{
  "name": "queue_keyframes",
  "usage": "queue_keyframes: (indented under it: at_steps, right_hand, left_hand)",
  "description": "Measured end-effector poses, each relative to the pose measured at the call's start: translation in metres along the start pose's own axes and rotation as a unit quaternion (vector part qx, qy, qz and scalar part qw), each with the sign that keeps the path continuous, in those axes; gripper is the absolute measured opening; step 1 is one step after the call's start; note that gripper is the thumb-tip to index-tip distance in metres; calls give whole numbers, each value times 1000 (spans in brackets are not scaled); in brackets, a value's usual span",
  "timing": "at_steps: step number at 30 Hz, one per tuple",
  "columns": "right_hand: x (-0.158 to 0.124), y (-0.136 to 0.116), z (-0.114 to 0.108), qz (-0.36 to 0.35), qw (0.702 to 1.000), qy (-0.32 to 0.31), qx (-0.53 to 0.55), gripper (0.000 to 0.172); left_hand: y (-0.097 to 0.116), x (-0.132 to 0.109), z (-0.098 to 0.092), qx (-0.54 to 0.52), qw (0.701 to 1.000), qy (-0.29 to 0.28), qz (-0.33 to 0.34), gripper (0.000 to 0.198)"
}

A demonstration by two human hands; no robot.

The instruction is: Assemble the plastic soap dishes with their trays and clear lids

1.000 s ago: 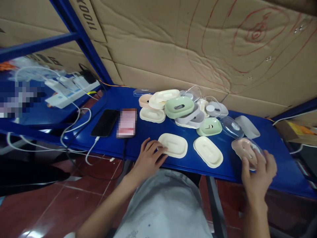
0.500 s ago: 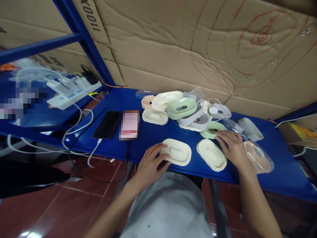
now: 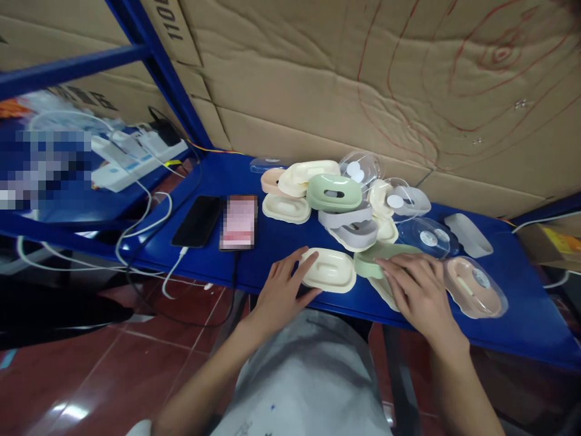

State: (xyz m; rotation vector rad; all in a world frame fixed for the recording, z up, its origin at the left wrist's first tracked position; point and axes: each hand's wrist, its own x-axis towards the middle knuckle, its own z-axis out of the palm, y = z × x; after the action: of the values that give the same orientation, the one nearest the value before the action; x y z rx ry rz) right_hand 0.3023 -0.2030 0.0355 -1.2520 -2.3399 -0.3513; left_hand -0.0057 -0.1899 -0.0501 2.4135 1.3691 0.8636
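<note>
My left hand [image 3: 288,283] grips the left end of a cream oval dish [image 3: 333,270] near the table's front edge. My right hand [image 3: 415,284] has its fingers on a green oval tray [image 3: 374,261], which is raised over a second cream dish [image 3: 384,292] and partly hides it. Behind them is a pile with another green slotted tray [image 3: 334,194] on top, grey trays [image 3: 351,227] below it and cream pieces [image 3: 308,175] beside it. A peach dish in a clear cover [image 3: 476,289] lies right of my right hand.
Two phones, one dark [image 3: 197,222] and one lit [image 3: 239,222], lie on the blue table [image 3: 272,260] at left. Clear covers [image 3: 429,236] and a grey tray [image 3: 468,235] are at the right. A power strip [image 3: 131,166] and cables are far left; cardboard stands behind.
My right hand has brought the green tray forward and left, over the right cream dish. My left hand has closed on the left dish's end. The view has shifted slightly.
</note>
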Motion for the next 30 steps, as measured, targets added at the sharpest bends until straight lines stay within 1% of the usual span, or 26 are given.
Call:
queue_keyframes:
  at_steps: [2, 4, 6, 8, 11, 14, 17, 20, 25, 28, 30]
  right_hand:
    - [-2, -8, -4, 11, 999, 12, 29, 35]
    - [-4, -23, 1, 12, 997, 22, 68, 37]
    - [-5, -42, 13, 2, 994, 26, 111, 39]
    - [-6, -59, 30, -11, 989, 20, 149, 38]
    - [-4, -73, 52, -21, 984, -3, 178, 35]
    - [1, -75, 64, -23, 983, -25, 182, 36]
    - [7, -74, 69, -19, 986, -53, 160, 33]
    - [12, -75, 70, -15, 989, -74, 129, 36]
    - [22, -78, 67, -13, 985, -80, 155, 33]
    - [10, -69, 60, -17, 987, -85, 132, 36]
    - [-11, -55, 54, 27, 993, -81, 87, 42]
  left_hand:
    - [1, 3, -1, -11, 1000, -7, 8, 82]
    - [1, 2, -1, -20, 1000, -13, 15, 85]
    - [0, -1, -3, -33, 999, -19, 17, 86]
    - [-1, -6, -5, -51, 998, -13, 18, 86]
    - [-4, -10, -10, -59, 998, 4, 28, 84]
    - [-6, -10, -11, -34, 998, -7, 60, 74]
    - [-7, -8, -8, -21, 996, -6, 84, 64]
    - [-8, -6, -5, -22, 996, 14, 80, 54]
    - [-9, -5, -5, -17, 997, 22, 67, 43]
    - [-10, -5, -7, -14, 997, 21, 73, 40]
    - [-10, -5, -9, -22, 997, 23, 74, 38]
